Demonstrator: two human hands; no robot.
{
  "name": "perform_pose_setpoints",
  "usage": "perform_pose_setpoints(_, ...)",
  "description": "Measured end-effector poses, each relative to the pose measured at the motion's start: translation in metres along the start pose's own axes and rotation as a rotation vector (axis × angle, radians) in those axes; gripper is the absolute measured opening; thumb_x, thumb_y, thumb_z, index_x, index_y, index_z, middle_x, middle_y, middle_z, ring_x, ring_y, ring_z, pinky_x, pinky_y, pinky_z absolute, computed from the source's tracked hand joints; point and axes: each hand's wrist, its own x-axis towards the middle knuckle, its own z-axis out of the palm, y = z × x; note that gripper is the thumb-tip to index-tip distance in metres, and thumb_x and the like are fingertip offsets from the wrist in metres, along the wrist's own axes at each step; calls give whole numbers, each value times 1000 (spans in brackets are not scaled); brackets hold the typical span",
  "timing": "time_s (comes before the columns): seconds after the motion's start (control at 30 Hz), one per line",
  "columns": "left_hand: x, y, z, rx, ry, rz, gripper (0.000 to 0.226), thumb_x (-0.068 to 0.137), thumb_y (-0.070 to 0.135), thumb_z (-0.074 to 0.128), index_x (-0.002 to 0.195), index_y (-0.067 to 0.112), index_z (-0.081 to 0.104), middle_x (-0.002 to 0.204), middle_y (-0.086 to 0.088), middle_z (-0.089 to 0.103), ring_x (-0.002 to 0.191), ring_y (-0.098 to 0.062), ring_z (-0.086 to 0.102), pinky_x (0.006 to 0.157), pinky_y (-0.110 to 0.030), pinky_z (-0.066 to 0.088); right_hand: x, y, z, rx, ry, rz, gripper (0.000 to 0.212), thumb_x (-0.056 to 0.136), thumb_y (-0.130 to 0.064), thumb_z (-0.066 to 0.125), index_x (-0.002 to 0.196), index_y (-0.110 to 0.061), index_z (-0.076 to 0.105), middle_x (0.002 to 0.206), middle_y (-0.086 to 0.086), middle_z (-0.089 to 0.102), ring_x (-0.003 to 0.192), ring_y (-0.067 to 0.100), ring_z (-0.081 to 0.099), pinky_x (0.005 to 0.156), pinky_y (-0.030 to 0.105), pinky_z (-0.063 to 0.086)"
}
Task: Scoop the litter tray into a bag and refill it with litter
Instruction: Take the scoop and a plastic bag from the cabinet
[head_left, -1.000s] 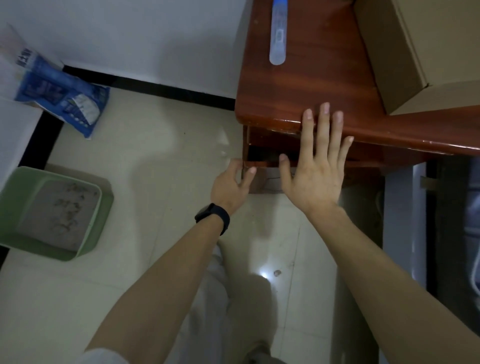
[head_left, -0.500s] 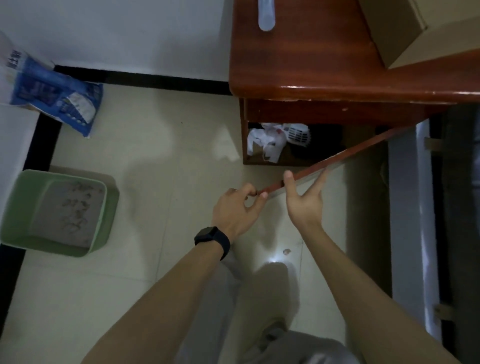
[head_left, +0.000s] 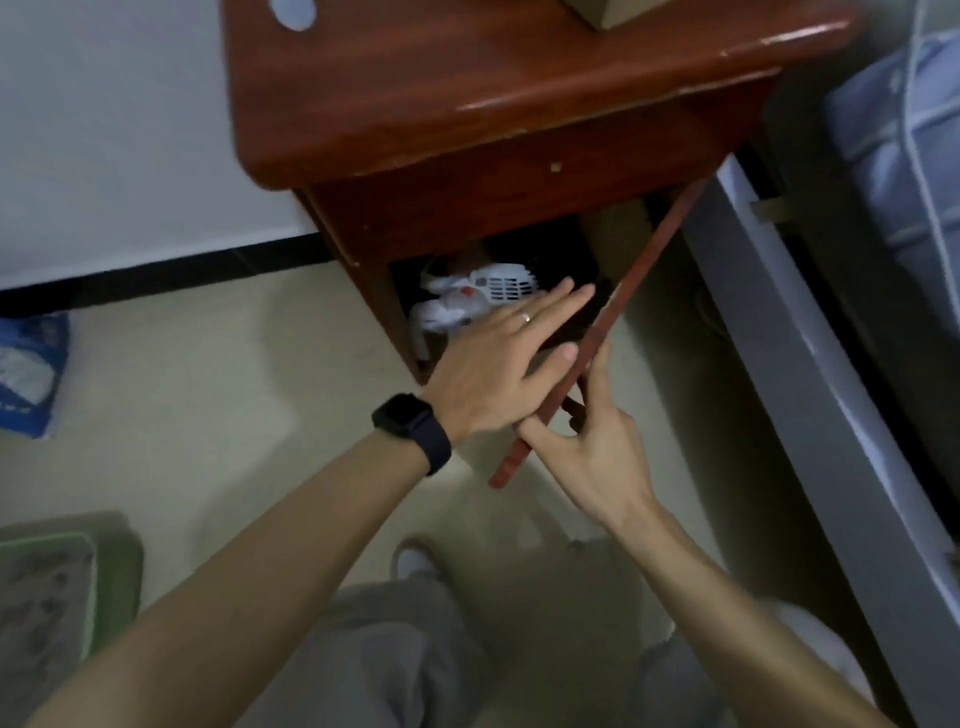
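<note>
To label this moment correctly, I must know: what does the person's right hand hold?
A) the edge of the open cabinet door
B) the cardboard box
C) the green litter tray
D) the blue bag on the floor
A: the right hand pinches the edge of the cabinet door between thumb and fingers, while the left hand reaches with straight fingers toward the white plastic bags inside.
</note>
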Motion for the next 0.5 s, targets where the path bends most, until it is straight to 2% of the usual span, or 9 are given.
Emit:
perform_pose_setpoints(0.1,22,3,15,113,-27,204,49,105,37,34,153,34,30,161,7,27,148,-15,23,117,-48,26,-3,13,-8,-35,-8,-23,108,80,-51,65,153,-32,-11,101,-18,63,81,1,60,74,17,53)
perform_pose_setpoints(0.2,30,7,20,230,-45,277,48,105,43,29,153,39,28,161,10,24,150,-13,17,120,-49,19,-10,32,-28,-17,-33,-33,108,76,-52,67,153,-40,-8,107,-13,67,90,11,67,80,28,57)
perform_pose_setpoints(0.3,33,18,31,382,-10,352,50,105,48,24,155,38,21,162,8,21,151,-13,11,122,-47,13,-23,49,-59,5,-94,-47,103,75,-52,69,151,-49,-1,106,-24,65,87,13,70,78,27,58)
perform_pose_setpoints(0.4,39,38,50,396,-8,352,53,104,52,21,155,37,19,164,4,18,152,-15,9,122,-46,12,-35,65,-95,49,-153,-52,93,76,-57,64,147,-56,3,93,-15,72,80,15,72,80,36,59)
perform_pose_setpoints(0.47,42,51,63,371,3,327,55,103,54,21,155,37,19,164,2,15,152,-16,8,121,-46,11,-47,72,-118,26,-189,-52,82,87,-51,60,148,-55,6,89,-8,73,78,9,72,83,32,58)
perform_pose_setpoints(0.5,44,57,68,383,18,329,55,103,55,23,155,37,20,165,1,14,152,-16,8,121,-46,12,-53,74,-129,-16,-185,-61,76,91,-48,57,149,-53,8,85,-6,73,75,4,71,80,28,58)
